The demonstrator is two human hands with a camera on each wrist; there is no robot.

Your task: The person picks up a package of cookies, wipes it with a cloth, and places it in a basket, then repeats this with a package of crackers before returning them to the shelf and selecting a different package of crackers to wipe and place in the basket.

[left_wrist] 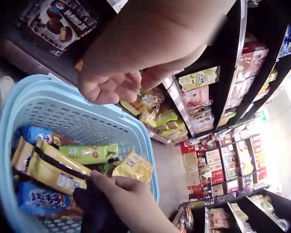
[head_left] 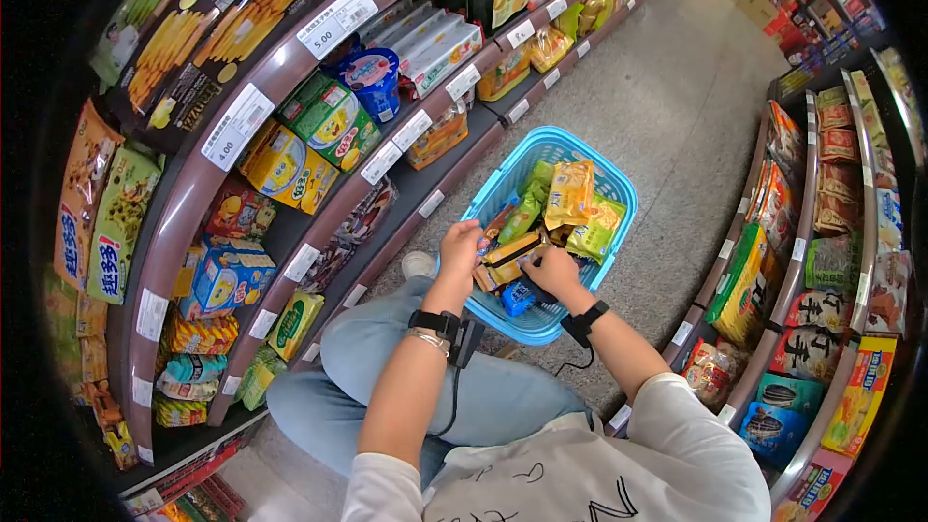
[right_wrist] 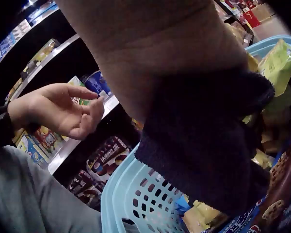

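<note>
A light-blue perforated basket (head_left: 615,184) stands on the floor between the shelves, filled with packaged snacks. Inside lie a yellow pack with a dark band (left_wrist: 58,170), a green pack (left_wrist: 89,153), a blue pack (left_wrist: 41,199) and a gold pouch (head_left: 570,191). Beside the basket's near left rim, my left hand (head_left: 460,249) hovers with loosely curled fingers, holding nothing. My right hand (head_left: 555,273) is down in the basket and grips a dark fuzzy cloth (right_wrist: 203,141). Its fingertips are right at the end of the yellow pack. The cloth hides most of that hand in the right wrist view.
Shelves with price tags (head_left: 336,21) curve along the left, loaded with biscuit and snack packs (head_left: 288,166). Another shelf row (head_left: 802,261) stands on the right. A grey floor aisle (head_left: 696,68) runs ahead between them. The person's bent legs (head_left: 377,329) are close to the basket.
</note>
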